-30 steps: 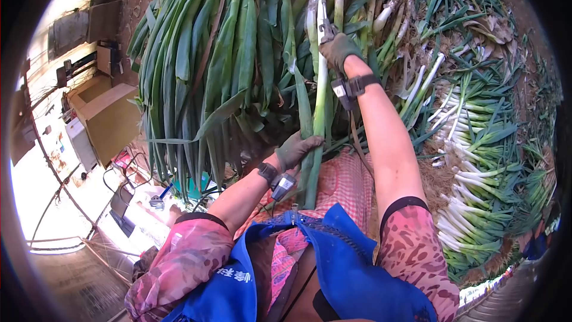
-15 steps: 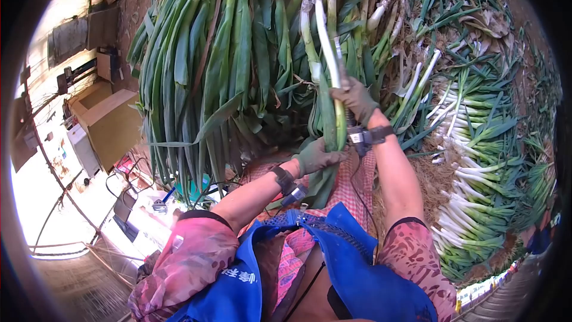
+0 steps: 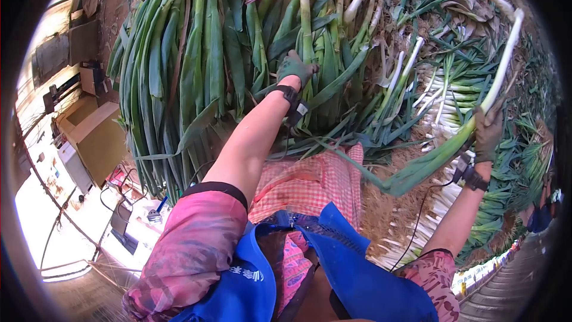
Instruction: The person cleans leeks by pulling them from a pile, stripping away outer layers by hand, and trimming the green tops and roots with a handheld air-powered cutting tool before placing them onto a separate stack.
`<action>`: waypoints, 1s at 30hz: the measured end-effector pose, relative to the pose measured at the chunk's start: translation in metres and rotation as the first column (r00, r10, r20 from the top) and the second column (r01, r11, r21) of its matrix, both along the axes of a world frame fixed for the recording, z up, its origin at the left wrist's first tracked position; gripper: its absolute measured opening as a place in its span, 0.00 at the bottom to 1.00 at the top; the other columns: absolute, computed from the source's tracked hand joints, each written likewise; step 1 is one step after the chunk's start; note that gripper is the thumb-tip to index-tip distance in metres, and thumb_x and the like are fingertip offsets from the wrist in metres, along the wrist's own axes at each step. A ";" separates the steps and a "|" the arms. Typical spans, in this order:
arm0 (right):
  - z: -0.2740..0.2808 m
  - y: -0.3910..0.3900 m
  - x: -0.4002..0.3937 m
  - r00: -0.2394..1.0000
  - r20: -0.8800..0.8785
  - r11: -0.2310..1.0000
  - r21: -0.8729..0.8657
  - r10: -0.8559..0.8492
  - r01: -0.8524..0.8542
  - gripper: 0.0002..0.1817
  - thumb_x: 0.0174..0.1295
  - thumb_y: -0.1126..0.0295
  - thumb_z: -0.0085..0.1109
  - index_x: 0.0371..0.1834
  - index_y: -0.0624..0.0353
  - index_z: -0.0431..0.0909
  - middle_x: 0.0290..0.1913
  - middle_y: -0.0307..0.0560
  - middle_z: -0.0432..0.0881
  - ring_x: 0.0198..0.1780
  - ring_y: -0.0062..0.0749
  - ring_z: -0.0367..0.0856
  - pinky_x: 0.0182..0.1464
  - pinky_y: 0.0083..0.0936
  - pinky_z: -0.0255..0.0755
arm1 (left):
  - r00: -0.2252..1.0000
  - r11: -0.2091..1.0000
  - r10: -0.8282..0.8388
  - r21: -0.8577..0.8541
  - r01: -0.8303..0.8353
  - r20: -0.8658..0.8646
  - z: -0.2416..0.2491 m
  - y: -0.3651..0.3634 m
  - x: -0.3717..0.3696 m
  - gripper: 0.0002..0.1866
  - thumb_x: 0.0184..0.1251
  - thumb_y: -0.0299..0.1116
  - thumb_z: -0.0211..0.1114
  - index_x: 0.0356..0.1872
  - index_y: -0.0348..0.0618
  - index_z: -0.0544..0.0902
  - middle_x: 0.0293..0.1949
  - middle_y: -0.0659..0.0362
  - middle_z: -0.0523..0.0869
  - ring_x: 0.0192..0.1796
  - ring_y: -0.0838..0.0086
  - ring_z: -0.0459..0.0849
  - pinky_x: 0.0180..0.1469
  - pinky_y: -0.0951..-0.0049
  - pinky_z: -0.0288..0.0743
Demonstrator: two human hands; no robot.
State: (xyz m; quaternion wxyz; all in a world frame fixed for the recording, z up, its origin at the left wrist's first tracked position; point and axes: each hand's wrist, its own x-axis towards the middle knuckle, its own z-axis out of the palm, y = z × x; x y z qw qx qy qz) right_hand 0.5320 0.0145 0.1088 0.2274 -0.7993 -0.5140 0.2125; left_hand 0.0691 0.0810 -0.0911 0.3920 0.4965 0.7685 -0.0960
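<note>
Out to the right, my gloved right hand is closed round a long green onion. Its white end points up, and its green leaves trail down to the left. A thin dark strip, too blurred to name, runs beside the stalk above this hand. My gloved left hand reaches into the large heap of green onions. Its fingers curl at an upright stalk there; the palm side is hidden. Both wrists carry dark straps with small devices.
Rows of green onions with clean white ends lie on the right. Loose leaves and roots litter the ground. A red checked cloth covers my lap. At left stand an open cardboard box and a white box. A cable hangs by my right wrist.
My right hand has swung far right with a green onion. My left hand has let go of its leaves and moved up and forward to the heap. The view has shifted slightly.
</note>
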 end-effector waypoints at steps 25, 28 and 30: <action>-0.066 -0.065 -0.355 0.790 -0.564 0.555 -0.587 0.242 -0.589 0.24 0.65 0.52 0.52 0.44 0.67 0.76 0.40 0.72 0.83 0.47 0.67 0.82 0.52 0.50 0.76 | 0.341 0.685 0.729 -0.629 -0.368 0.594 0.061 -0.087 -0.098 0.14 0.65 0.37 0.70 0.46 0.40 0.82 0.36 0.58 0.87 0.35 0.70 0.87 0.39 0.65 0.85; -0.070 -0.065 -0.359 0.805 -0.532 0.548 -0.605 0.263 -0.578 0.24 0.65 0.51 0.52 0.44 0.67 0.77 0.41 0.72 0.84 0.47 0.67 0.83 0.53 0.49 0.76 | 0.295 0.689 0.719 -0.590 -0.420 0.630 0.052 -0.102 -0.094 0.15 0.66 0.38 0.71 0.47 0.41 0.82 0.38 0.58 0.87 0.38 0.72 0.87 0.42 0.67 0.84; -0.075 -0.052 -0.371 0.823 -0.492 0.549 -0.620 0.285 -0.561 0.24 0.65 0.52 0.53 0.43 0.66 0.77 0.42 0.72 0.84 0.48 0.66 0.83 0.53 0.48 0.77 | 0.216 0.688 0.707 -0.583 -0.432 0.673 0.039 -0.112 -0.097 0.18 0.64 0.40 0.73 0.48 0.41 0.82 0.40 0.59 0.87 0.39 0.73 0.87 0.44 0.69 0.84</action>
